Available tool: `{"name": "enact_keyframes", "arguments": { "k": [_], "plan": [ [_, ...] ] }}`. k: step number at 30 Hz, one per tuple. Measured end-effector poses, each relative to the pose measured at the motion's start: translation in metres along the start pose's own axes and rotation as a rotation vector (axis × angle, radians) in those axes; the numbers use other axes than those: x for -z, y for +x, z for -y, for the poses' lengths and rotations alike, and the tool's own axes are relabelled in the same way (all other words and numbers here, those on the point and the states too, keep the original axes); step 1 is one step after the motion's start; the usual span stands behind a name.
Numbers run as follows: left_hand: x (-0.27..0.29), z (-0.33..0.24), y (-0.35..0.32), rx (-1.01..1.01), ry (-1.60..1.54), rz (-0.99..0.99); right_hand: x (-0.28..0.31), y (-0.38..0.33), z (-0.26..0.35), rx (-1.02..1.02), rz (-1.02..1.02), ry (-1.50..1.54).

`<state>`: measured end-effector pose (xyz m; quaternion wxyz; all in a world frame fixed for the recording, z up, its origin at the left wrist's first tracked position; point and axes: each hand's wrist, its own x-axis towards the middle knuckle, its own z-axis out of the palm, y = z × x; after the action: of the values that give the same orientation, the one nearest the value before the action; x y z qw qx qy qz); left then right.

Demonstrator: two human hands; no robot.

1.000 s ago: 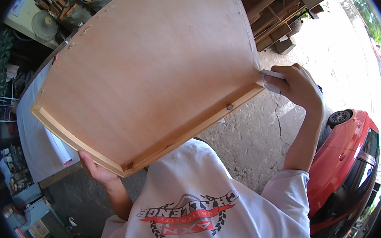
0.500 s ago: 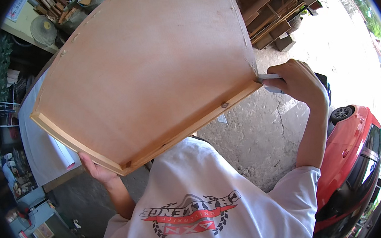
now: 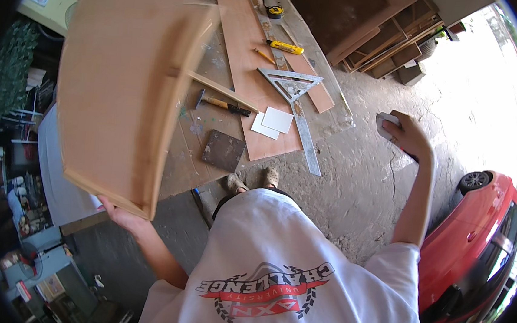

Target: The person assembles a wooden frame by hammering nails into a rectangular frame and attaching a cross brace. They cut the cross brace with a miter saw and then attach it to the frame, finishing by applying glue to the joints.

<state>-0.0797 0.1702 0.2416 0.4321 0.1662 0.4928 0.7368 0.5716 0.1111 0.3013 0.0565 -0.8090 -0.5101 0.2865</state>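
My left hand [image 3: 125,216] grips the lower corner of a thin wooden panel with a raised wooden edge frame [image 3: 114,101], held up tilted at the left and blurred by motion. Out to the right, over the floor, my right hand [image 3: 411,137] is closed around a grey flat hand tool [image 3: 386,125]; its exact kind is unclear. Below the panel, a worktable [image 3: 175,176] carries a hammer [image 3: 220,104], a triangular metal square [image 3: 290,86], a long metal ruler [image 3: 306,138], a pencil [image 3: 265,56], a yellow utility knife [image 3: 284,47] and a tape measure [image 3: 274,11].
Two white square pieces [image 3: 277,120] and a dark square block [image 3: 223,150] lie on the table beside a long plywood strip [image 3: 240,45]. Wooden furniture [image 3: 378,31] stands at the far right. A red car [image 3: 474,239] is parked right of me on the concrete floor.
The panel has swung left and turned more upright, uncovering the table and its tools. My right hand has come away from the panel's corner with the grey tool.
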Motion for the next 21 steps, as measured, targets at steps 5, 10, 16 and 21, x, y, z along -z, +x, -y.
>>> {"name": "enact_keyframes", "arguments": {
  "k": [5, 10, 16, 21],
  "plan": [
    [0.075, -0.019, 0.024, -0.126, -0.071, -0.149, -0.140, 0.070, -0.091, -0.086, -0.321, 0.849],
    [0.165, -0.031, 0.008, -0.093, -0.041, -0.223, -0.213, 0.162, -0.113, -0.204, -0.444, 1.038],
    [0.207, -0.042, -0.048, -0.026, 0.159, -0.331, -0.194, 0.274, -0.084, -0.111, -0.437, 0.831],
    [0.215, -0.086, -0.087, 0.076, 0.177, -0.239, -0.183, 0.356, -0.033, 0.057, -0.407, 0.663]
  ]
}}
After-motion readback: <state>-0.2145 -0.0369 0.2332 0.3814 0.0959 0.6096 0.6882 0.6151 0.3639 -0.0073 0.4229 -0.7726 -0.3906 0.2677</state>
